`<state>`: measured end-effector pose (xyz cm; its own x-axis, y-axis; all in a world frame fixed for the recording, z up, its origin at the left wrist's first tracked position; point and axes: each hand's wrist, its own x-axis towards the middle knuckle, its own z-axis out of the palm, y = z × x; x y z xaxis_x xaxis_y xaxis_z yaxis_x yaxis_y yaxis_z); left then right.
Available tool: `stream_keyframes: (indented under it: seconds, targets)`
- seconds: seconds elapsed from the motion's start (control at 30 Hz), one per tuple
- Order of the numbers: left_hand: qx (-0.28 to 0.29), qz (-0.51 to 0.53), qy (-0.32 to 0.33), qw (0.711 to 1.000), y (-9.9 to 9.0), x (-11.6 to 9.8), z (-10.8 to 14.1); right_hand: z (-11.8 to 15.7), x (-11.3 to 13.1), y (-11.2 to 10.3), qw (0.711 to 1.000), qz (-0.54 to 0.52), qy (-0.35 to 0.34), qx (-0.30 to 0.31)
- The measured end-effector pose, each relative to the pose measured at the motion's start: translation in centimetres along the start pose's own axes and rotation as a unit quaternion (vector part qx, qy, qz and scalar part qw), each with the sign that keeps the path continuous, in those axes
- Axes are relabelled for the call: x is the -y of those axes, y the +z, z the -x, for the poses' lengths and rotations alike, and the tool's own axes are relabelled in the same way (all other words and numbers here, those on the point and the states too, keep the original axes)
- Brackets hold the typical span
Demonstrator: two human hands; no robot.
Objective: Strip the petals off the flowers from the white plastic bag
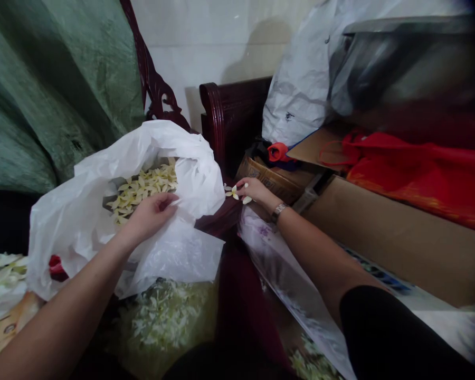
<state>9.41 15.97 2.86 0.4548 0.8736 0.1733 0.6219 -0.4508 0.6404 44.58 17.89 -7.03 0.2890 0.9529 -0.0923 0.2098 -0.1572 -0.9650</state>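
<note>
A: What lies near the hands?
B: Many pale petals point(142, 187) lie inside a white plastic bag point(193, 179), and a few white flowers point(233, 192) sit just beside the right hand point(253, 191).
A: Does that hand grasp them?
B: It is loose, with fingertips point(239, 184) touching them. I cannot tell if it pinches.
A: And the left hand point(152, 216)?
B: Half-curled at the bag's opening, above the petals. I cannot tell if it holds any.

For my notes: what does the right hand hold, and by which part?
The right hand touches a white flower at its petals; a hold cannot be told.
</note>
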Motion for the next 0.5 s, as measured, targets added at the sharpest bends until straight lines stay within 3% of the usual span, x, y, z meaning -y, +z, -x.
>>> stream_keyframes:
  seconds: [0.23,0.43,0.5]
  targets:
    - [0.009,-0.001,0.001,1.0,0.1,0.1,0.7,0.5,0.5,1.0,0.999,-0.034,-0.015,-0.027]
    - [0.025,-0.006,0.011,1.0,0.6,-0.3,1.4,2.5,1.6,-1.5,0.995,-0.086,-0.014,-0.047]
    - [0.016,-0.034,0.049,0.998,0.7,-0.9,2.1,4.0,2.4,-2.3,0.992,-0.105,-0.02,-0.073]
